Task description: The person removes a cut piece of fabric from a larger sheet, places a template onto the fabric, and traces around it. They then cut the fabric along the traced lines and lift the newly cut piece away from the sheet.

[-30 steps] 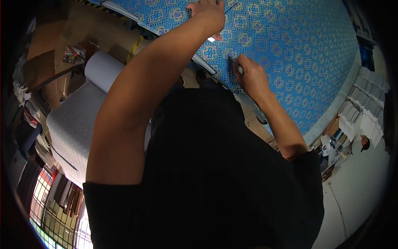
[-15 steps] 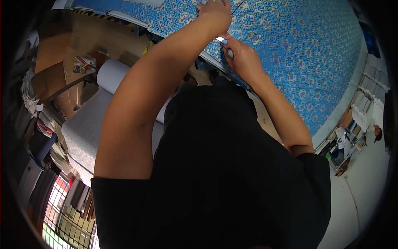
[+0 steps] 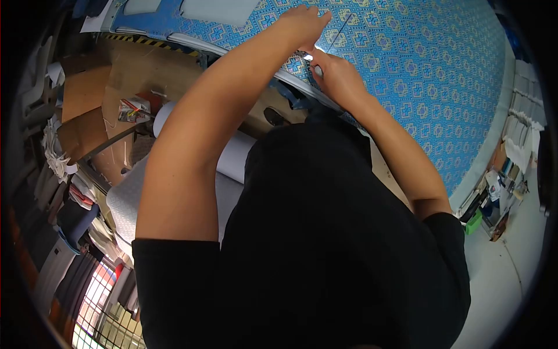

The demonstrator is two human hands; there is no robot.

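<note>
Blue patterned fabric covers the large table. My left hand rests on it near the table's front edge, fingers apart, with its thumb beside the metal tool. My right hand is closed around a shiny metal tool, which looks like scissors; its full shape is hidden by the fingers. The two hands almost touch. A thin dark line runs obliquely across the fabric, just beyond the tool.
Grey pieces lie on the table at the upper left. Below it are a cardboard box, a pale fabric roll and a dark shoe on the floor. Stacked materials stand at the right.
The view has shifted, showing more of the table's upper left. My left hand's fingers have come fully into view and look more spread. The right hand still holds the tool.
</note>
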